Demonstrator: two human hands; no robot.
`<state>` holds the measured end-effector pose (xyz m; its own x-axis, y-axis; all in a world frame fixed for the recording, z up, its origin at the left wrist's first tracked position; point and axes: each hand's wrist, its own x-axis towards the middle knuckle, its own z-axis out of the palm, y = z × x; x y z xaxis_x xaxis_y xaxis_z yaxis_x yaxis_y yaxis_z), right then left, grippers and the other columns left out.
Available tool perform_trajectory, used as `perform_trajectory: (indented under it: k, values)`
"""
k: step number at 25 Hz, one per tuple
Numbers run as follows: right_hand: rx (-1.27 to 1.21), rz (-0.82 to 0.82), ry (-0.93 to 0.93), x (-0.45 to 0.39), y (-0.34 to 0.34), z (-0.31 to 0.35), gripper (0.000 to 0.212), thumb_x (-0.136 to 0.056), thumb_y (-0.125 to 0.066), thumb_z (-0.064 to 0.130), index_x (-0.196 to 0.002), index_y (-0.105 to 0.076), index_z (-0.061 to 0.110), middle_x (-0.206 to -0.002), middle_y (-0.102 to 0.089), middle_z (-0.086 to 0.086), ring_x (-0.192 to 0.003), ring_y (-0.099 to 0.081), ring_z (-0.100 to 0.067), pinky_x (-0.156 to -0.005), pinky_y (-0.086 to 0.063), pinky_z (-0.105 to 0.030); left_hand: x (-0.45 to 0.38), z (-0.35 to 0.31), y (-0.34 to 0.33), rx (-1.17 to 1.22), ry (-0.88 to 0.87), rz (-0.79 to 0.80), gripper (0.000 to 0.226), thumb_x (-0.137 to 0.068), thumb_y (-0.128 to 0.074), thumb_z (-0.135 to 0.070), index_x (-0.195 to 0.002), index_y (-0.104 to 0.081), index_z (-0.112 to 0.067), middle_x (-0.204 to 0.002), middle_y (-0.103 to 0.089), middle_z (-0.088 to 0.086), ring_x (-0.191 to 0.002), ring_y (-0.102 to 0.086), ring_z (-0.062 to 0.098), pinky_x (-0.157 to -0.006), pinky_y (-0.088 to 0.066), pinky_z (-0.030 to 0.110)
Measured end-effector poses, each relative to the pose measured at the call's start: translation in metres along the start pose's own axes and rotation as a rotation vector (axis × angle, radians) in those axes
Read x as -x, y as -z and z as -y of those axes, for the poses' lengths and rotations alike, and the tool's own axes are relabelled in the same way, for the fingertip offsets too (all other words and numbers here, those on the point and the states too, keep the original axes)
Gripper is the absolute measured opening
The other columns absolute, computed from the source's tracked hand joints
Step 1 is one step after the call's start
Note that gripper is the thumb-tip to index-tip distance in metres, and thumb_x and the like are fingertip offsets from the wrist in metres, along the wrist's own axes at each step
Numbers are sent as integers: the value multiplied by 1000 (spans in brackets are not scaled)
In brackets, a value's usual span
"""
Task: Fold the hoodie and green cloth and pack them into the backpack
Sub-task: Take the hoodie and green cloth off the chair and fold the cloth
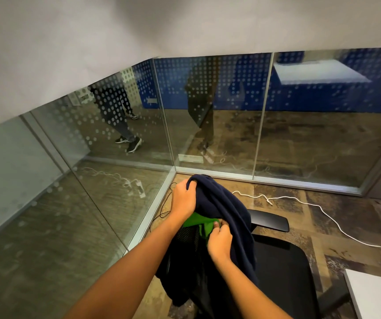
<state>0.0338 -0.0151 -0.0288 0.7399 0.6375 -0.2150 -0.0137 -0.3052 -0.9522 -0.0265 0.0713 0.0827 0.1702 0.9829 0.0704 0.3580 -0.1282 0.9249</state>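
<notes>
A dark navy hoodie hangs draped over the back of a black office chair. Under it a green cloth shows, also on the chair back. My left hand grips the hoodie's upper edge and lifts it. My right hand pinches the green cloth where it meets the hoodie's edge. No backpack is in view.
Glass partition walls form a corner right behind the chair. A white cable runs over the carpet to the right, and thin black cords lie by the wall's base. A white table corner is at lower right. A person stands beyond the glass.
</notes>
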Motion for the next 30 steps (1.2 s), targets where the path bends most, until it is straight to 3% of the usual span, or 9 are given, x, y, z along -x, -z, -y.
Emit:
perform_trajectory:
  k: [5, 9, 12, 14, 18, 20, 23, 26, 30]
  values:
    - [-170, 12, 275, 5, 59, 44, 17, -104, -38, 8, -94, -52, 10, -85, -57, -1, -72, -50, 0, -65, -39, -15, -3, -60, -10, 260, -28, -69, 25, -99, -51, -19, -76, -62, -15, -75, -62, -1, -70, -53, 10, -70, -44, 33]
    - [-297, -75, 352, -12, 128, 63, 16, -101, -40, 11, -91, -53, 10, -78, -53, -7, -70, -51, -9, -68, -43, -26, 6, -120, -26, 526, 16, -33, 25, -98, -52, -23, -76, -64, -18, -77, -64, -1, -77, -57, 16, -71, -47, 35]
    - [-315, -349, 353, -21, 188, 73, 18, -102, -37, 2, -100, -54, 3, -83, -53, -6, -70, -51, -1, -67, -39, -8, 24, -168, -47, 696, 64, 39, 23, -99, -54, -21, -80, -65, -18, -84, -65, 2, -84, -59, 18, -74, -49, 35]
    - [-360, -554, 342, -24, 234, 70, 21, -101, -37, 1, -107, -58, -2, -92, -55, -9, -76, -50, -6, -70, -39, -11, 43, -202, -66, 787, 84, 123, 20, -100, -54, -22, -83, -66, -18, -88, -67, 2, -88, -61, 19, -79, -51, 36]
    - [-341, -840, 411, 0, 331, 51, 25, -95, -37, 12, -107, -57, 0, -93, -55, -7, -71, -50, 16, -73, -38, -8, 81, -248, -103, 935, 110, 326, 21, -101, -55, -30, -103, -69, -15, -103, -72, 5, -100, -68, 24, -92, -55, 42]
    - [-285, -931, 467, 23, 371, 44, 17, -97, -36, 5, -103, -51, 9, -83, -51, 2, -71, -48, 15, -71, -37, -6, 98, -262, -121, 1046, 158, 429, 32, -98, -58, -35, -114, -70, -10, -111, -73, 11, -105, -69, 30, -96, -54, 49]
    - [-234, -1111, 534, 61, 427, 37, 24, -97, -34, -3, -99, -49, 16, -79, -48, 10, -70, -47, 11, -70, -36, -7, 142, -290, -152, 1155, 234, 664, 38, -98, -57, -39, -115, -70, -7, -110, -73, 15, -104, -68, 33, -98, -53, 51]
    - [-197, -1224, 563, 94, 478, 28, 31, -97, -33, 5, -93, -50, 31, -83, -51, 1, -75, -49, -3, -73, -41, -20, 193, -317, -181, 1177, 220, 824, 33, -101, -52, -34, -108, -69, -6, -99, -73, 14, -91, -69, 30, -94, -56, 47]
    - [-156, -1325, 531, 137, 546, 4, 29, -100, -33, 13, -102, -61, 24, -83, -55, -5, -72, -49, -21, -67, -41, -38, 244, -333, -234, 1124, 255, 952, 36, -103, -47, -33, -110, -68, -5, -97, -74, 14, -86, -71, 29, -75, -59, 42]
